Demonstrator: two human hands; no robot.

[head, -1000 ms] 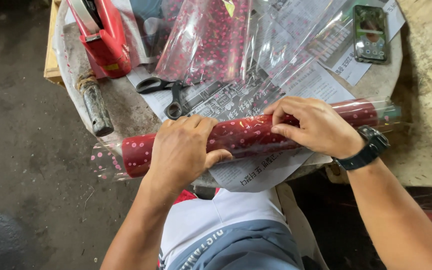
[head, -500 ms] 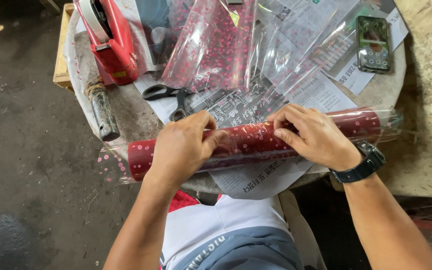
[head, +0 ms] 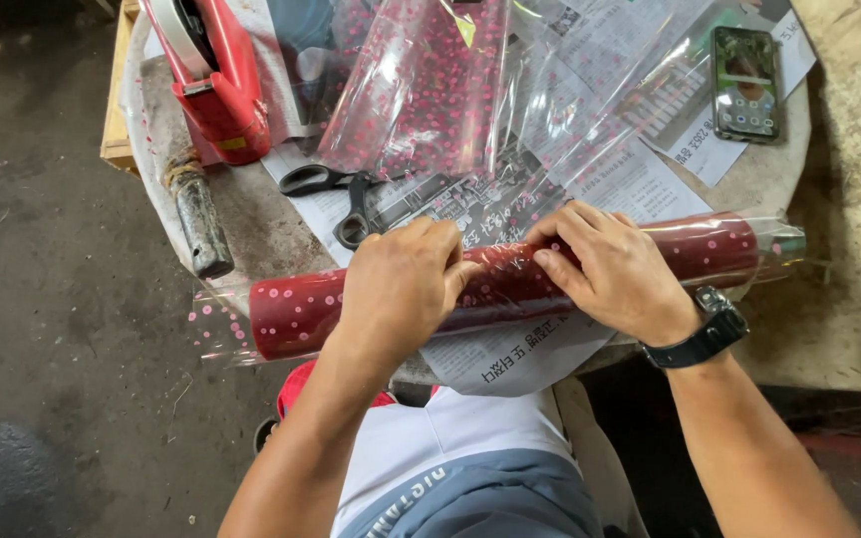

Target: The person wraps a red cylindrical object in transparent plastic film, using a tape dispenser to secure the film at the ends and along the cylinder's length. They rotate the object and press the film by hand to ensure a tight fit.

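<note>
A long dark red roll (head: pixel 296 309), wrapped in clear film with pink dots, lies across the near edge of a round table (head: pixel 251 224). My left hand (head: pixel 401 284) presses down on the roll left of its middle. Just right of it, my right hand (head: pixel 615 269), with a black watch on the wrist, grips the roll, fingers pinching the film at the seam. Both ends of the roll stick out past my hands, with loose film beyond them.
Black-handled scissors (head: pixel 336 194) lie behind the roll. A red tape dispenser (head: pixel 216 85) stands at the back left, a metal rod (head: pixel 199 219) beside it. More dotted film sheets (head: pixel 421 90), newspaper (head: pixel 630 169) and a phone (head: pixel 746 70) cover the table. Dark floor lies to the left.
Both hands have slid closer together toward the roll's middle. The roll has turned slightly and stays at the table's near edge.
</note>
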